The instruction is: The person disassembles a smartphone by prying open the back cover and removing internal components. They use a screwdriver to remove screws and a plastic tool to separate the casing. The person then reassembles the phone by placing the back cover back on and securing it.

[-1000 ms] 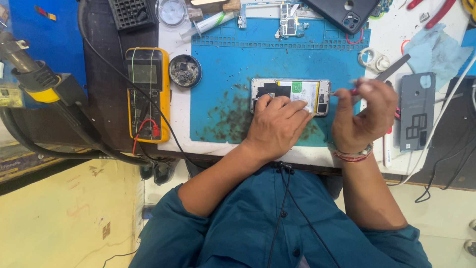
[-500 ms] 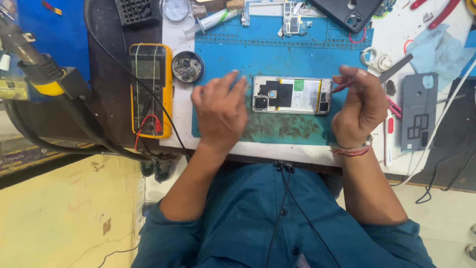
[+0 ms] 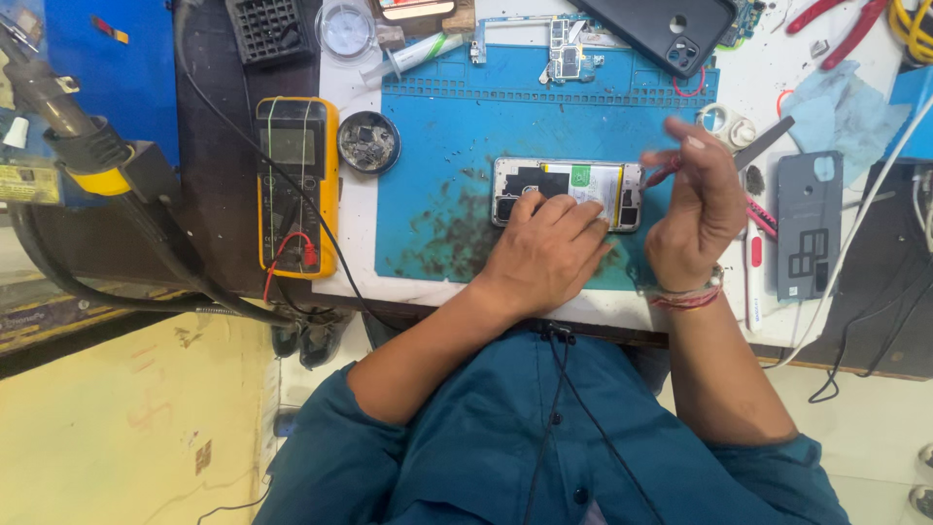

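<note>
An opened phone [image 3: 569, 183] with its back off lies on a blue work mat [image 3: 437, 146]. My left hand [image 3: 549, 255] rests palm down on the phone's near edge, fingers over its lower half. My right hand [image 3: 695, 209] hovers at the phone's right end, fingers pinched on a thin red-handled tool [image 3: 664, 171] whose tip is near the phone's right edge.
A yellow multimeter [image 3: 296, 185] lies left of the mat, beside a round dish of small parts [image 3: 368, 143]. A black phone case [image 3: 661, 31] and a circuit board [image 3: 564, 49] lie at the back. A grey back cover [image 3: 809, 238], red pliers [image 3: 836, 34] and cables are on the right.
My left hand moved from the mat's left side, back onto the phone's near edge. My right hand stayed at the phone's right end with the tool.
</note>
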